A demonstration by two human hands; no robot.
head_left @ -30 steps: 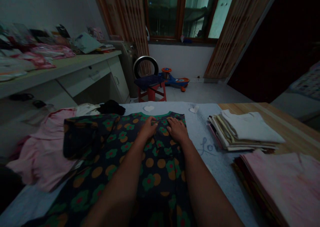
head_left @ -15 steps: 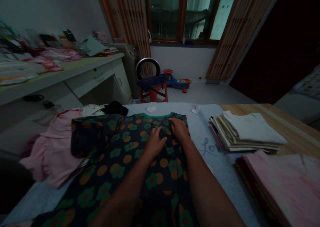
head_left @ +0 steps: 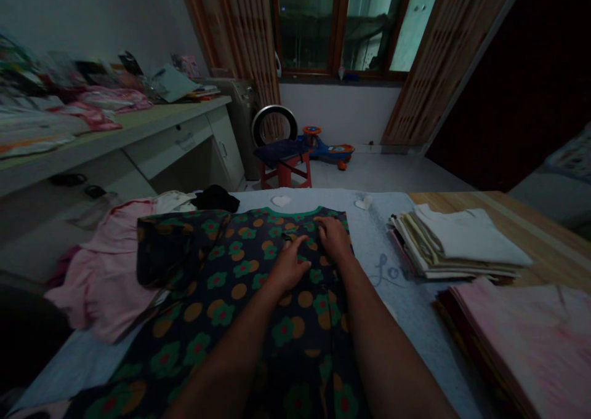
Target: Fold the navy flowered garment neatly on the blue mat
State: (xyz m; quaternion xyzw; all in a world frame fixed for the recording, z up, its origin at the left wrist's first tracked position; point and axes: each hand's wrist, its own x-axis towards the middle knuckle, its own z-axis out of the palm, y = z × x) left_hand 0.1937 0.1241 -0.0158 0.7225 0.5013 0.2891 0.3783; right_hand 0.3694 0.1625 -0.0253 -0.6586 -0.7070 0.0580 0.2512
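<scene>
One flowered garment (head_left: pixel 244 271) under a spread left hand (head_left: pixel 292 265) and a bent right hand (head_left: pixel 333 240)

Both forearms come in from the near side, side by side, slanting toward each other so that the hands end up close together but apart. They are over the upper right part of the garment, which lies across the pale blue cloth (head_left: pixel 401 311), its green neckline at the far end and a wide dark section doubled over at the left.

I see the left hand nearer the person, back of the hand up, its wrist low over the fabric. The thumb stands well away from the index finger, and the fingers point forward and inward; nothing sits between thumb and index, so I call that hand open. The right hand reaches a little farther, to the area by the right shoulder edge. Its fingers bend down onto the cloth and lean toward the left hand. From where I stand, whether they pinch any fabric or only press on it, I cannot tell.

To the right of that arm sits a neat stack of white and beige clothes (head_left: pixel 471 237), with a folded pink garment (head_left: pixel 526 339) topping a nearer pile. Over on the left, a loose pink heap (head_left: pixel 113 259) lies against the doubled-over section, with a black cloth (head_left: pixel 216 199) just beyond.
</scene>
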